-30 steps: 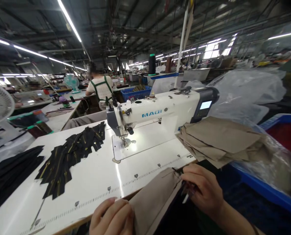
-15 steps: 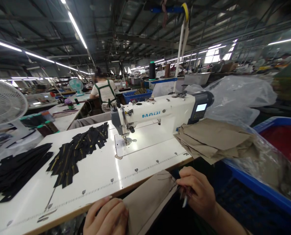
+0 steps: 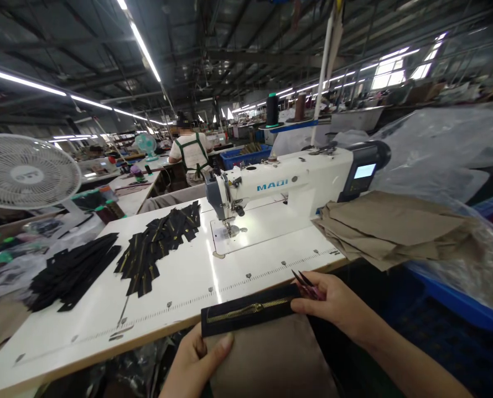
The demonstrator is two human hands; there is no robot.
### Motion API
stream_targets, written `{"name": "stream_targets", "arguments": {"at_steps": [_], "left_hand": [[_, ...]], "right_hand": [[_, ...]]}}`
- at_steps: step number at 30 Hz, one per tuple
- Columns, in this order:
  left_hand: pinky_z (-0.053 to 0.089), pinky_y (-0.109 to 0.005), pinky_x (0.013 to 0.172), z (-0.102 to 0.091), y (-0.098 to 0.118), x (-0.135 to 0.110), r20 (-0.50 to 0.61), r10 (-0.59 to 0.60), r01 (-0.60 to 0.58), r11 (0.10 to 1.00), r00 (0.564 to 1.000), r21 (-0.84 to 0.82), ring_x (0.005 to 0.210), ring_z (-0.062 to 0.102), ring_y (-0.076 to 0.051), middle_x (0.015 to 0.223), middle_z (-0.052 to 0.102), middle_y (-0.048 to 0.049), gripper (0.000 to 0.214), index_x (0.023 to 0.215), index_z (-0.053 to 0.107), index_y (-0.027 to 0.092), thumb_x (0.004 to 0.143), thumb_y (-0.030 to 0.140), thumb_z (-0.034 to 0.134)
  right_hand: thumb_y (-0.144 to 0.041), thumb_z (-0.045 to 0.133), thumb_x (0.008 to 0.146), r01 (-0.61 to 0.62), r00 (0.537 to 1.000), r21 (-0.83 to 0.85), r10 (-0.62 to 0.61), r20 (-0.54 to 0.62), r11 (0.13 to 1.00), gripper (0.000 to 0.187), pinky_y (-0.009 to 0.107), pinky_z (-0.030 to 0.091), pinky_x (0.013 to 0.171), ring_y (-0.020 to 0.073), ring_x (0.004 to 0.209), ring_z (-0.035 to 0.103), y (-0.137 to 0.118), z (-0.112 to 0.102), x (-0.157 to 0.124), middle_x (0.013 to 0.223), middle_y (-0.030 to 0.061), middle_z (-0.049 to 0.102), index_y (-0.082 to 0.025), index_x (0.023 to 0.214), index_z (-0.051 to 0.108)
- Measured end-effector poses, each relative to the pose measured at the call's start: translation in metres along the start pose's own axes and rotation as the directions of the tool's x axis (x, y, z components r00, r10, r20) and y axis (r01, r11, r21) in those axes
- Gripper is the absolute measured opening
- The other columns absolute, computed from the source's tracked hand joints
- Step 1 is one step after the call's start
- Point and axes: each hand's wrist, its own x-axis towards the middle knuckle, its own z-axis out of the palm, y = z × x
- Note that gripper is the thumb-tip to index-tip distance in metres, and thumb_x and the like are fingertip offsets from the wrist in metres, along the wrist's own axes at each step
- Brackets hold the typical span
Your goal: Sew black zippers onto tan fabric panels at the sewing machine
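While pinching tan fabric [image 3: 266, 359], left hand [image 3: 192, 362]; right hand [image 3: 333, 304] gripping black zipper [image 3: 248, 312] and snips [image 3: 306, 282].

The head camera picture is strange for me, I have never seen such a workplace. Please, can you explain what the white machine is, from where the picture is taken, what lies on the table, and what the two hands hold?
The picture comes from a camera worn on the person's head, looking forward and down. The white machine is an industrial sewing machine on a white table in a large workshop. Two piles of black zippers lie at the left of the table, and a stack of folded tan fabric lies at the right. The left hand grips one end of a black zipper with gold teeth, laid over a tan fabric piece. The right hand holds the other end, together with small thread snips. Behind, another person sits with their back turned, and a fan stands at the left.
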Motion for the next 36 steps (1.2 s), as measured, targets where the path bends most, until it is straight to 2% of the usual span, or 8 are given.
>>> {"name": "stream_targets", "arguments": {"at_steps": [5, 10, 16, 22, 26, 29, 32, 36], "left_hand": [[0.044, -0.046, 0.094, -0.004, 0.005, -0.009, -0.118, -0.018, 0.022, 0.999, 0.993, 0.028, 0.099, 0.062, -0.035, 0.093, 0.072, -0.0116, 0.049, 0.096, 0.073, 0.016, 0.068, 0.057, 0.072], [0.044, -0.046, 0.096, -0.002, 0.006, -0.012, -0.199, 0.004, -0.005, 1.000, 0.980, -0.005, 0.098, 0.063, -0.035, 0.089, 0.073, -0.0109, 0.048, 0.092, 0.074, 0.015, 0.066, 0.055, 0.074], [0.046, -0.044, 0.093, -0.006, 0.003, -0.014, -0.228, -0.042, 0.024, 0.997, 0.973, -0.079, 0.096, 0.065, -0.034, 0.087, 0.073, -0.0114, 0.045, 0.090, 0.074, 0.014, 0.065, 0.051, 0.076], [0.050, -0.043, 0.088, -0.014, -0.002, -0.014, -0.301, -0.078, 0.045, 0.992, 0.950, -0.114, 0.095, 0.065, -0.036, 0.084, 0.073, -0.0107, 0.045, 0.086, 0.074, 0.014, 0.059, 0.049, 0.080], [0.049, -0.044, 0.089, -0.012, 0.002, -0.017, -0.277, -0.043, 0.012, 0.994, 0.960, -0.113, 0.096, 0.064, -0.036, 0.089, 0.073, -0.0115, 0.047, 0.091, 0.073, 0.013, 0.062, 0.050, 0.078], [0.049, -0.044, 0.090, -0.008, 0.007, -0.021, -0.239, -0.017, -0.006, 0.995, 0.971, -0.097, 0.097, 0.064, -0.036, 0.093, 0.072, -0.0121, 0.046, 0.091, 0.073, 0.012, 0.064, 0.049, 0.078], [0.049, -0.044, 0.089, -0.004, 0.008, -0.024, -0.227, -0.030, 0.002, 0.993, 0.973, -0.120, 0.096, 0.064, -0.035, 0.093, 0.072, -0.0127, 0.045, 0.091, 0.074, 0.012, 0.065, 0.049, 0.077], [0.050, -0.044, 0.086, -0.006, -0.002, -0.024, -0.160, -0.062, 0.045, 0.993, 0.985, -0.108, 0.093, 0.065, -0.035, 0.092, 0.072, -0.0129, 0.046, 0.093, 0.073, 0.014, 0.069, 0.053, 0.074]], "right_hand": [[-0.058, 0.078, 0.057, -0.064, 0.997, 0.034, 0.065, -0.042, 0.997, 0.049, 0.023, 0.040, 0.051, 0.0134, 0.057, 0.049, 0.005, 0.006, -0.002, 0.064, 0.0004, 0.052, -0.014, 0.071, 0.061], [-0.065, 0.065, 0.071, -0.067, 0.997, 0.038, 0.069, -0.042, 0.997, 0.052, 0.020, 0.021, 0.037, 0.0059, 0.041, 0.025, 0.016, 0.008, -0.003, 0.050, -0.0065, 0.030, -0.015, 0.065, 0.054], [-0.052, 0.049, 0.088, 0.163, 0.974, -0.205, -0.190, -0.123, 0.965, 0.044, 0.022, 0.033, 0.044, 0.0111, 0.048, 0.040, 0.018, 0.016, -0.005, 0.053, -0.0018, 0.043, -0.017, 0.061, 0.048], [-0.036, 0.044, 0.091, 0.291, 0.856, -0.550, -0.470, -0.215, 0.783, 0.033, 0.023, 0.037, 0.048, 0.0140, 0.054, 0.052, 0.018, 0.012, -0.003, 0.058, 0.0008, 0.055, -0.018, 0.065, 0.053], [-0.039, 0.048, 0.090, 0.350, 0.851, -0.470, -0.485, -0.201, 0.810, 0.034, 0.022, 0.041, 0.050, 0.0139, 0.055, 0.054, 0.008, 0.007, 0.001, 0.059, 0.0010, 0.056, -0.018, 0.063, 0.055], [-0.046, 0.048, 0.090, 0.343, 0.905, -0.281, -0.395, -0.155, 0.896, 0.038, 0.022, 0.038, 0.046, 0.0103, 0.048, 0.047, 0.003, 0.011, 0.004, 0.070, 0.0032, 0.059, -0.016, 0.070, 0.059], [-0.052, 0.049, 0.089, 0.223, 0.955, -0.160, -0.249, -0.163, 0.961, 0.042, 0.022, 0.032, 0.040, 0.0083, 0.042, 0.038, 0.005, 0.022, 0.006, 0.068, 0.0030, 0.058, -0.013, 0.089, 0.065], [-0.048, 0.045, 0.091, 0.264, 0.909, -0.260, -0.329, -0.254, 0.929, 0.040, 0.024, 0.040, 0.052, 0.0141, 0.056, 0.051, 0.012, 0.042, 0.007, 0.062, 0.0024, 0.055, -0.016, 0.071, 0.058]]}}
